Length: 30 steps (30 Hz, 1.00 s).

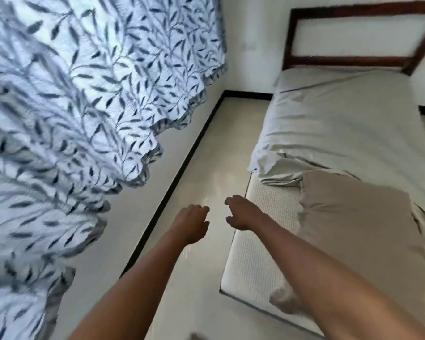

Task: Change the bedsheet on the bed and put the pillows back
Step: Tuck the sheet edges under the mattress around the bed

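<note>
Reaching both arms forward over the pale floor [194, 168], beside the bed rather than above it. Holding the left grip [192, 223] and the right grip [241, 213] side by side, near each other but not touching, fingers loosely curled and clamped on nothing.

Finding the grey bedsheet [341, 123] to the right of and ahead of both grips, lying rumpled over the mattress [253, 241], with its near left corner already off and the white quilted surface bared there. Noting the sheet's bunched loose edge [272, 173] just past that bared patch, ahead and to the right of the right grip. Reading the bed's long axis as running away from the camera toward the dark wooden headboard [353, 60].

Seeing a taupe piece of bedding [353, 217] resting on the near part of the bed and overlapping the sheet; not being able to tell whether pillow or folded cloth.

Judging the right grip the nearer one, hovering almost at the mattress's left side, with the left grip farther out over the floor. Judging the work as early, the old sheet only partly stripped. Expecting the next move to call for a swing rightward and forward to the loose edge, right grip leading. Risking the taupe piece being dragged along with the sheet.

Leaving the leaf-patterned curtain [71, 94] on the left, well apart from both grips.
</note>
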Each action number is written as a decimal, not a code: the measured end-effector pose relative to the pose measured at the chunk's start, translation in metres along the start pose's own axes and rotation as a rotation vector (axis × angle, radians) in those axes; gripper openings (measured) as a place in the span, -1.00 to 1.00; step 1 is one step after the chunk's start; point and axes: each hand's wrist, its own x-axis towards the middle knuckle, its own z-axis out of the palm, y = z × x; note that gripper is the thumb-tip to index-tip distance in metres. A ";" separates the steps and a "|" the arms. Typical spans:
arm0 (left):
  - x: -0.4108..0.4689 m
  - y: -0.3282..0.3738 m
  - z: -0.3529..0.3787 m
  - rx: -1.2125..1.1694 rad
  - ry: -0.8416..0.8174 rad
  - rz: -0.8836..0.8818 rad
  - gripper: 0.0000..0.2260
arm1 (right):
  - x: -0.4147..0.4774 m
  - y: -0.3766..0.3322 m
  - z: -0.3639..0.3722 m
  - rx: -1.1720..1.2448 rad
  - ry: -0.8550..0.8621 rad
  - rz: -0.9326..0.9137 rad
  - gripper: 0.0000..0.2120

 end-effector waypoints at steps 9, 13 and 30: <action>0.166 -0.088 -0.043 0.077 -0.009 0.316 -0.64 | 0.110 0.006 -0.063 0.120 0.159 0.339 -0.49; 0.236 -0.113 -0.060 0.111 -0.058 0.442 -0.62 | 0.150 0.001 -0.079 0.169 0.221 0.433 -0.48; 0.521 -0.102 0.010 0.041 -0.466 0.586 -0.73 | 0.325 0.117 -0.012 0.655 0.072 0.882 -0.53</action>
